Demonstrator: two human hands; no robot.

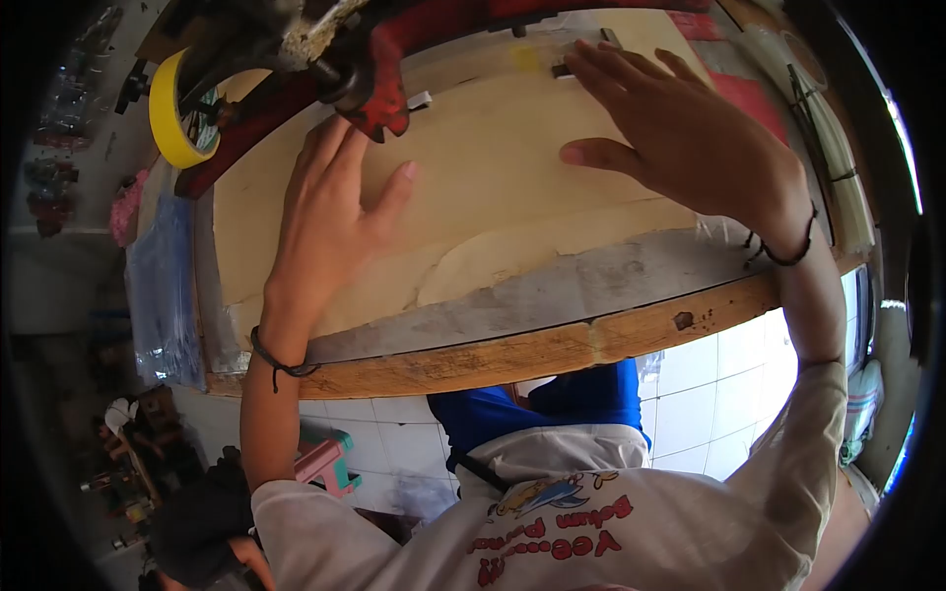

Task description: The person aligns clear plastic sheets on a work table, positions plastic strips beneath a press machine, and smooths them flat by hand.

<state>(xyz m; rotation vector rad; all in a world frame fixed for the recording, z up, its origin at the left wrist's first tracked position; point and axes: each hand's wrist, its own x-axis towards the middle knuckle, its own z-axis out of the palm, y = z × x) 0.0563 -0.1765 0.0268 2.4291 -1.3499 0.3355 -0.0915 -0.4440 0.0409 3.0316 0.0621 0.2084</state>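
and here a brown sheet is seen spread across the table, its ragged border lying short of the near edge. toward the left edge, the left hand is held flat, thumb spread, nothing gripped; toward the far right corner, the right hand is opened wide, also unladen. the sheet could be torn if dragged unevenly; fingers could be knocked if the red machine, cut off above, were shifted. left fingertips are hidden behind it; a dark piece by the right fingers is hard to make out, and whether palms are pressed down cannot be told.
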